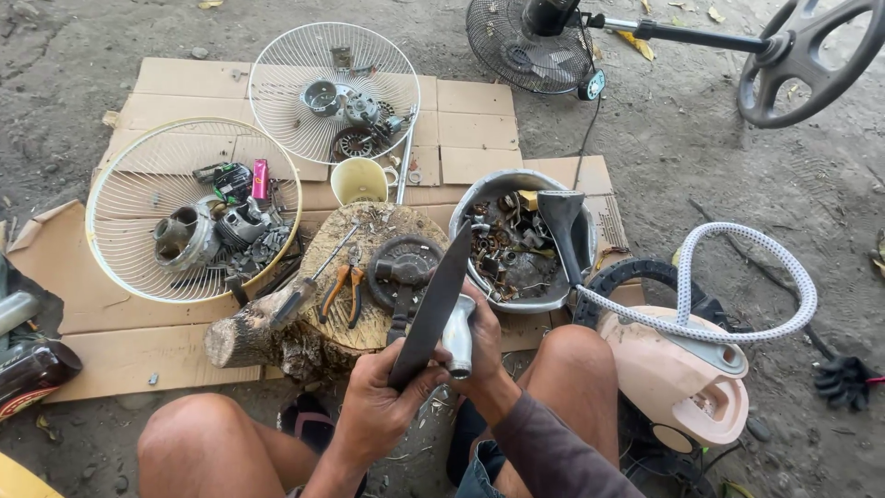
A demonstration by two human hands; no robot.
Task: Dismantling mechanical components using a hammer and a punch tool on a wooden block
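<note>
Left hand (378, 406) grips the handle end of a long dark knife (433, 309), blade running toward one o'clock. Right hand (475, 346) is closed around a small silver cylinder (457, 339), pressed against the blade — over the wooden stump (304, 314) at eleven o'clock. Risk: the blade could slip off the smooth cylinder and cut the fingers.
</note>
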